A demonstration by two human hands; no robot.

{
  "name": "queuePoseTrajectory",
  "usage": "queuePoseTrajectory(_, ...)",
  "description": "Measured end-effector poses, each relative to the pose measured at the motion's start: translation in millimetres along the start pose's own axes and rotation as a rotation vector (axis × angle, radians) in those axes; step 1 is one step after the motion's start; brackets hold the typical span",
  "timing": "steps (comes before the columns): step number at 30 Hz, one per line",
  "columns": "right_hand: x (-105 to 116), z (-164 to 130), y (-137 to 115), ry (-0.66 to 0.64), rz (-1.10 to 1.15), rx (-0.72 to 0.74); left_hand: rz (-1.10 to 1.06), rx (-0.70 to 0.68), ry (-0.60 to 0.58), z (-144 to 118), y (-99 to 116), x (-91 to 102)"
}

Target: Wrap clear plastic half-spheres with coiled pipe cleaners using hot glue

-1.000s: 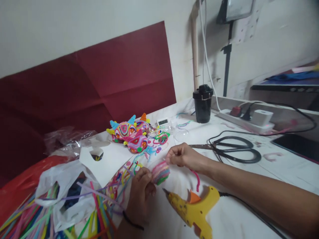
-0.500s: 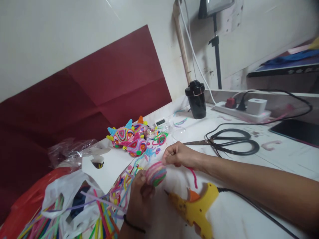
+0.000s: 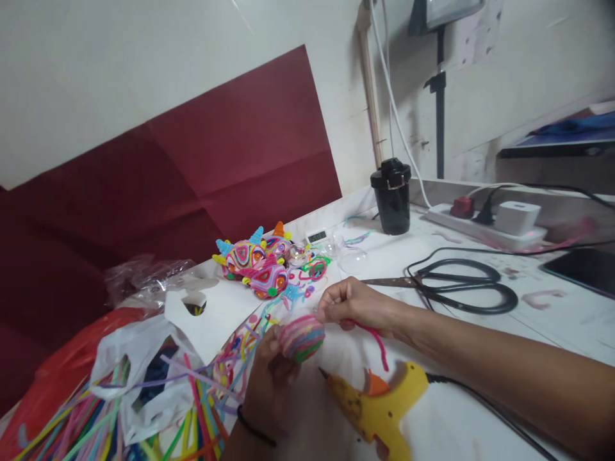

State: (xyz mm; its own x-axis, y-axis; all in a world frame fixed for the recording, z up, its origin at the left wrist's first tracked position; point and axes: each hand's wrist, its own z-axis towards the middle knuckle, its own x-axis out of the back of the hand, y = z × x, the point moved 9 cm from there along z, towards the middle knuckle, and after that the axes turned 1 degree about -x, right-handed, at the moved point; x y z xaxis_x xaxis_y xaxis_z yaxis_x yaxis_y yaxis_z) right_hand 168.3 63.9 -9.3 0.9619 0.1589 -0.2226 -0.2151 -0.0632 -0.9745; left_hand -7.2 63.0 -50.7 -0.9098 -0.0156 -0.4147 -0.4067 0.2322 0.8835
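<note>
My left hand (image 3: 269, 378) grips a small ball wrapped in pink, blue and green pipe cleaners (image 3: 302, 337), held just above the white table (image 3: 480, 358). My right hand (image 3: 353, 303) pinches a pink pipe cleaner (image 3: 377, 340) right beside the ball's upper right side; its loose end curls down over the table. A yellow glue gun (image 3: 379, 410) lies on the table just below both hands, nozzle pointing left.
Finished colourful wrapped figures (image 3: 257, 262) sit at the back. Loose pipe cleaners (image 3: 202, 403) and a white plastic bag (image 3: 139, 378) crowd the left. Black scissors (image 3: 461, 291), a black jar (image 3: 393, 196), a power strip (image 3: 485, 224) and a cable lie to the right.
The view shifted slightly. My right hand has drawn the pink pipe cleaner closer against the ball, which stays in my left hand.
</note>
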Motion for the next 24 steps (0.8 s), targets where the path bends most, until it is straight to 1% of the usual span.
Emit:
queuePoseTrajectory(4,-2,0,-2,-0.023,-0.007,0.011,-0.047,0.009,0.001,0,-3,1.1)
queuePoseTrajectory(9,-5,-2,-4,-0.038,-0.027,0.003,-0.094,0.001,-0.028,1,-4,0.5)
queuePoseTrajectory(13,-7,-4,-7,-0.04,-0.027,0.005,-0.112,0.023,-0.007,3,-8,4.2)
queuePoseTrajectory(16,-6,-4,-7,-0.035,0.035,0.023,-0.143,0.009,-0.052,2,-7,1.0)
queuePoseTrajectory(18,-7,-4,-7,-0.052,0.054,0.026,-0.161,0.012,-0.083,2,-7,-1.7)
queuePoseTrajectory(24,-15,-9,-4,-0.122,0.052,-0.02,-0.244,0.053,-0.09,-2,-11,-2.6)
